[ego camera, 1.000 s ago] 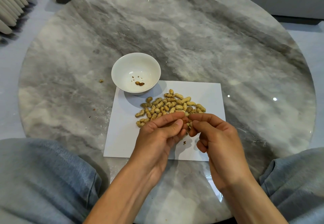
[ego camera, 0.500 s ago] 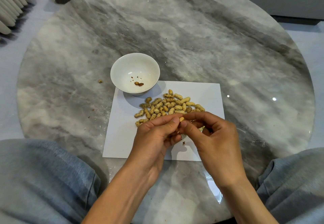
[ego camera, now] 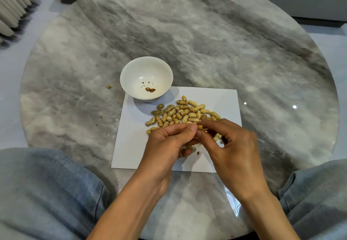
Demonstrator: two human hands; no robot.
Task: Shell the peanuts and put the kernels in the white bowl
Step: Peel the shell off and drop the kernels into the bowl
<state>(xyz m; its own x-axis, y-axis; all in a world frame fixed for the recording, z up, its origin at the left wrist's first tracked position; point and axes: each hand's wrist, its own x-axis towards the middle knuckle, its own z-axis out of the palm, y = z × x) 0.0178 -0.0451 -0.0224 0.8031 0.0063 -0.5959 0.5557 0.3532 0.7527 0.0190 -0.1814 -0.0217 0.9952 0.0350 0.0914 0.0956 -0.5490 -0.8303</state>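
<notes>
Head view, peanut (ego camera: pixel 200 127) pinched between left hand (ego camera: pixel 169 142), right hand (ego camera: pixel 232 146)

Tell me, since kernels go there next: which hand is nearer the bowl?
Left. The left hand sits below the bowl, slightly to its right. The right hand is farther right, past the peanut pile.

The left hand (ego camera: pixel 170 142) and right hand (ego camera: pixel 230 146) cover the near edge of the peanut pile (ego camera: pixel 183 113); the peanut (ego camera: pixel 200 127) pinched between them barely shows.
</notes>
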